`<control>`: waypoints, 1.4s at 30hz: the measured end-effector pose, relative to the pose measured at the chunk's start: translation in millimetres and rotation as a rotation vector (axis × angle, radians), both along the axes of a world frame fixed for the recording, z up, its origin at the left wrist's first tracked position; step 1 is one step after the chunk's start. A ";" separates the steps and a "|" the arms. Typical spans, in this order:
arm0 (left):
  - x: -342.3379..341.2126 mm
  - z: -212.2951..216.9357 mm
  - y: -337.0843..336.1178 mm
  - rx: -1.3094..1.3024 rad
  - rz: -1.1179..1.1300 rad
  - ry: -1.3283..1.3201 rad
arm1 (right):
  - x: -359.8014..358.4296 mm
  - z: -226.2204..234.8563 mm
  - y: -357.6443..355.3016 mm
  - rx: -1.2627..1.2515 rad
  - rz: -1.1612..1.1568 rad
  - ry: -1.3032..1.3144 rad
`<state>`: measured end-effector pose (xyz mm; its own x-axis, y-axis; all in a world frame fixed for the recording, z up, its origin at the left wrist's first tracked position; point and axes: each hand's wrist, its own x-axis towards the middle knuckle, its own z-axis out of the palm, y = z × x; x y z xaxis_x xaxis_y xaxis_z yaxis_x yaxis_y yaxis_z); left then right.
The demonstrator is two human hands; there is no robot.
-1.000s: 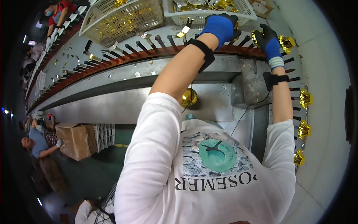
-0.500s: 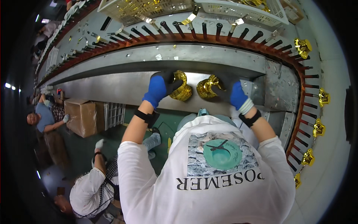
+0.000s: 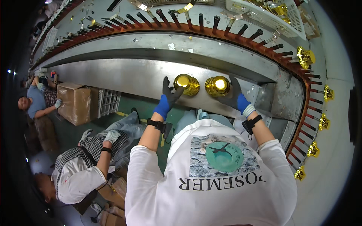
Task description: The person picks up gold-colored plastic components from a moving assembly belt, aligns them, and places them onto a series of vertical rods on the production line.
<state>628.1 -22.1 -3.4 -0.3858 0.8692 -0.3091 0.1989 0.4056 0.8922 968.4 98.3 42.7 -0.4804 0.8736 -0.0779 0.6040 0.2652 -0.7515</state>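
Note:
Two shiny gold pieces, shaped like trophy cups, stand side by side on the metal ledge with flat round ends showing. At the left gold piece (image 3: 187,84), my left hand (image 3: 170,92) is open in a dark-palmed blue glove; its fingers are spread and its thumb reaches close to the gold wall. Beside the right gold piece (image 3: 217,86), my right hand (image 3: 234,95), gloved alike, has its fingers and thumb apart around the near right side. Whether its fingertips touch the gold is hard to tell.
A curved rack of dark-tipped rods (image 3: 201,23) runs beyond the ledge (image 3: 132,71), several bearing gold pieces at right. White crates (image 3: 260,17) stand behind it. Two co-workers are at left, one by a large cardboard box (image 3: 75,103), the other (image 3: 81,165) bending nearer me.
Both gold pieces have been turned so their round ends now show. My hands have loosened from around them and spread their fingers. The nearer co-worker's arms and body have shifted.

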 end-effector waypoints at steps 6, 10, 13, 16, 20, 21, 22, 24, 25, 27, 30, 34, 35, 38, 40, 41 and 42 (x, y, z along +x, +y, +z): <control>-20.5 5.4 -5.2 0.138 -0.132 -0.299 | -66.1 -43.3 -13.1 -0.587 -0.042 0.395; -69.3 20.3 -28.1 0.126 -0.183 -0.457 | -152.1 -37.3 -45.2 -0.507 0.023 0.342; -114.2 17.7 -45.7 0.092 -0.088 -0.370 | -219.7 -34.8 -54.4 -0.415 0.051 0.264; -180.1 16.3 -35.5 0.120 -0.025 -0.430 | -298.0 -25.6 -39.6 -0.625 0.081 0.437; -272.2 23.5 -11.6 0.156 0.061 -0.373 | -399.6 -17.0 -17.0 -0.796 0.066 0.644; -282.6 30.9 -7.3 0.155 0.080 -0.377 | -413.1 -32.1 -11.6 -0.423 0.160 0.449; -290.3 38.9 -2.4 0.155 0.097 -0.379 | -419.8 -45.0 -7.9 -0.418 0.142 0.426; -318.5 30.7 -14.3 0.153 0.060 -0.311 | -452.4 -53.7 -13.3 -0.364 0.219 0.363; -321.4 20.3 -28.0 0.174 0.107 -0.269 | -460.8 -56.0 -27.9 -0.394 0.179 0.286; -329.5 -6.8 -44.2 0.208 0.193 -0.183 | -475.2 -85.0 -21.5 -0.497 0.257 0.188; -310.9 1.4 -1.1 0.243 0.184 -0.186 | -459.0 -75.7 15.2 -0.462 0.243 0.257; -286.0 3.4 -26.6 0.288 0.507 0.133 | -418.6 -33.2 20.5 -0.144 0.342 0.178; -281.8 1.8 -34.7 0.146 0.470 0.393 | -396.2 -31.8 17.5 -0.100 0.308 0.158; -194.0 14.3 -28.5 0.068 0.276 0.293 | -298.3 -17.6 20.1 -0.145 0.020 0.267; -141.4 36.1 -16.0 0.389 -0.156 0.273 | -244.2 9.2 29.0 0.042 -0.028 0.368; -114.9 59.4 1.1 0.360 -0.243 0.069 | -215.3 34.5 36.7 0.251 -0.004 0.337; -94.7 94.2 22.8 0.381 -0.333 0.021 | -187.0 78.6 46.3 0.364 -0.009 0.254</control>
